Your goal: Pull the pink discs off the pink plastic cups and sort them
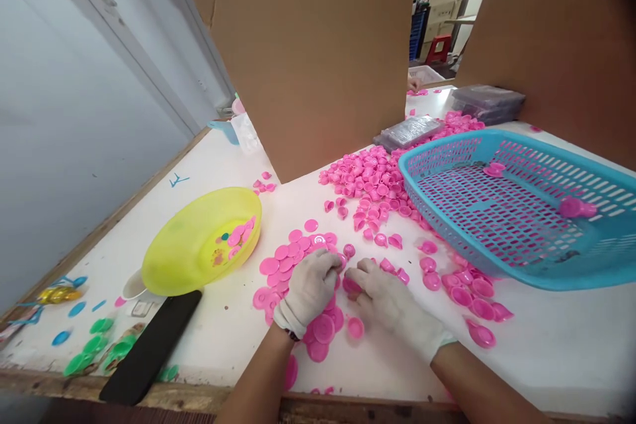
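Note:
My left hand (305, 291), in a white glove, is closed, with a small pink plastic piece (342, 261) at its fingertips. It rests over a spread of flat pink discs (285, 262). My right hand (392, 301), gloved too, has its fingers curled around a pink plastic cup (350, 285), partly hidden by them. The two hands' fingertips are a short gap apart. Just in front of my wrists lies a round pink cap (355, 327). Beyond the hands is a heap of small pink cups (368, 179).
A blue perforated basket (497, 271) stands at the right, with two pink pieces inside. On the left are a yellow bowl (173, 245), a black phone-like slab (152, 348) and green pieces (94, 344). Cardboard panels (318, 59) rise behind. Another person's hand (413, 84) shows far back.

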Motion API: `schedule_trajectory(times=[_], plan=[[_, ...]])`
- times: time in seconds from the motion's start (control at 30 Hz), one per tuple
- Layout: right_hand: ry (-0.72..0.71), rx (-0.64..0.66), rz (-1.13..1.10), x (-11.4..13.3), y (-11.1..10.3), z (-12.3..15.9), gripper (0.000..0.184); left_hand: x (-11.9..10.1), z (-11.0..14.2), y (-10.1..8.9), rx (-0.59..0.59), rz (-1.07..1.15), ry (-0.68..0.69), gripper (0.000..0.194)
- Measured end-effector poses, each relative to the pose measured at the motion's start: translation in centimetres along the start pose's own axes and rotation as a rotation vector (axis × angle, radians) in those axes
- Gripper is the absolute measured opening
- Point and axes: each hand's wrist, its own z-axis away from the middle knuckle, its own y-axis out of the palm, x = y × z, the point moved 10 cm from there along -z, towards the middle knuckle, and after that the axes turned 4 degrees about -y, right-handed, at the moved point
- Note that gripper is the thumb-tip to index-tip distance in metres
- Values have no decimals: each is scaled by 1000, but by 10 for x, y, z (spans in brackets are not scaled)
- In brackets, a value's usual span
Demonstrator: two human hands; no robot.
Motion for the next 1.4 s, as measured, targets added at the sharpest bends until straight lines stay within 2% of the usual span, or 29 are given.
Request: schedule_trajectory(times=[0.13, 0.2, 0.3, 0.37, 0.4, 0.47, 0.53, 0.63, 0.73, 0.83, 0.93, 1.07, 1.23, 1.4], plan=[[51, 21, 75, -9, 6, 2, 19, -26, 21, 31, 413, 34, 165, 6], [86, 19, 87, -18, 4, -1, 21, -33, 30, 42, 486, -8, 211, 14], [130, -60, -8, -32, -6, -4, 20, -35, 35, 58, 508, -71, 224, 18], [148, -124, -64, -40, -17, -3, 20, -32, 29, 60, 473, -23, 170, 18], [160, -147, -85, -44, -22, -3, 20, -28, 24, 55, 422, 45, 118, 19], [223, -199, -204, -54, -34, 0, 20, -17, 12, 37, 292, 291, -28, 21], [317, -263, -429, -64, -44, 4, 14, -3, 6, 25, 208, 629, -187, 27], [393, -316, -698, -62, -48, 7, 17, 4, 3, 23, 194, 1073, -290, 34], [382, -331, -782, -49, -45, 5, 22, 3, 3, 28, 195, 1276, -305, 34], [383, -317, -852, -42, -38, 3, 23, 5, 4, 30, 156, 1302, -315, 33], [434, -317, -934, -46, -32, 5, 24, 7, 3, 28, 112, 1296, -316, 28], [424, -237, -943, -42, -27, 3, 22, 5, 3, 34, 144, 1307, -310, 32], [382, -183, -774, -35, -25, 2, 18, 9, 4, 41, 145, 1217, -369, 44], [277, -280, -453, -27, -40, 5, 16, 1, 6, 33, 117, 1168, -286, 37]])
